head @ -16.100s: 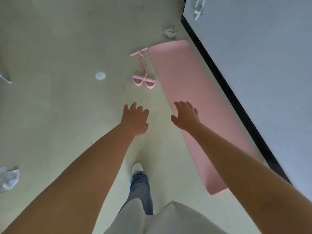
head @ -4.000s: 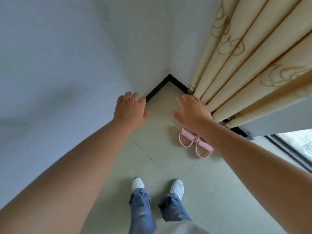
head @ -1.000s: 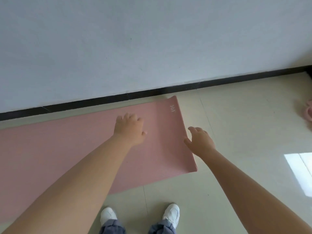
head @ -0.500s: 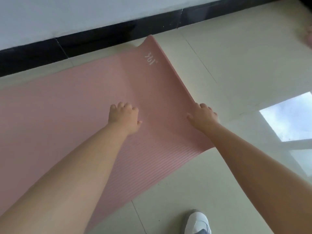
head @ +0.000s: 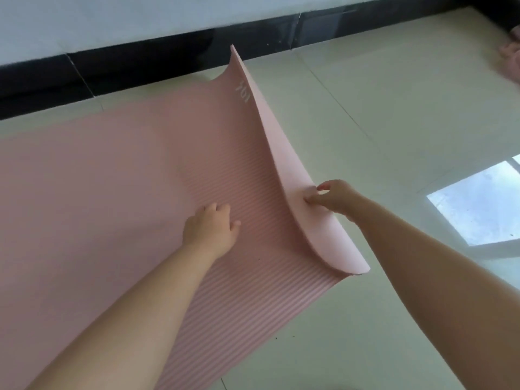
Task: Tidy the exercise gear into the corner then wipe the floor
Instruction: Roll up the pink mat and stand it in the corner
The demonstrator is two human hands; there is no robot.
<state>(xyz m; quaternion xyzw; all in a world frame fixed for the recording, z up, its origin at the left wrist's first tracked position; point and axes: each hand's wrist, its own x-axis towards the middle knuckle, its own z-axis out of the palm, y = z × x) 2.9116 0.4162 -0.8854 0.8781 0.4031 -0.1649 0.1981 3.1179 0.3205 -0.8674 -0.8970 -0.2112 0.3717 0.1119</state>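
A pink ribbed exercise mat (head: 112, 175) lies flat on the tiled floor along the wall. Its right short end (head: 284, 153) is lifted off the floor and curls up and over toward the left. My right hand (head: 334, 197) pinches that raised edge near its front corner. My left hand (head: 211, 229) rests on the mat's ribbed top just left of the curl, fingers spread and holding nothing. A pink piece of gear (head: 510, 56) shows at the far right edge, cut off by the frame.
A black skirting board (head: 140, 61) runs under the white wall at the top. Pale floor tiles (head: 394, 114) stretch to the right of the mat, with a bright window reflection (head: 478, 204) on them.
My right hand has taken hold of the mat's right end and lifted it, so it now curls upward. My left hand stays on the mat's top.
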